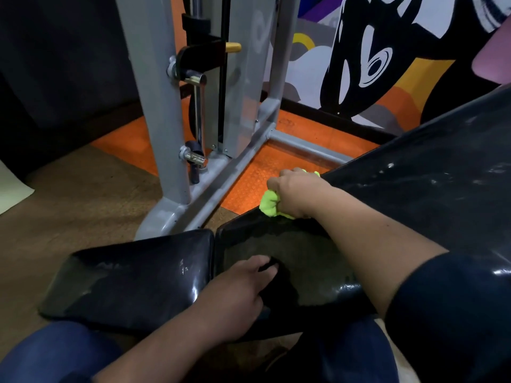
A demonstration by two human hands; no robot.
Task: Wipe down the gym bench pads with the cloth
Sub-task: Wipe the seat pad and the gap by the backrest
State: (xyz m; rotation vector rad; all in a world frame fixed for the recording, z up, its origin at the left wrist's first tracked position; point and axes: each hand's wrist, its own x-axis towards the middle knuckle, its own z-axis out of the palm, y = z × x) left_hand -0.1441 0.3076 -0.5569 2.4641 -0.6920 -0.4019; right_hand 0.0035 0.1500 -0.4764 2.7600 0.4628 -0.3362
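Note:
A black gym bench lies before me with a seat pad (132,280) at the left and a long back pad (431,194) rising to the right. My right hand (297,190) grips a bunched bright green cloth (269,203) against the far edge of the back pad near its lower end. On the lower part of the back pad, close to the gap between the pads, my left hand (239,294) rests with its fingers spread flat. White smears show on the upper back pad.
A grey steel machine frame (166,134) with chrome pins stands right behind the bench, its base rail running beside the cloth. Orange rubber matting (254,181) and brown floor lie below. A painted wall (359,64) is at the back right. My knees are at the bottom.

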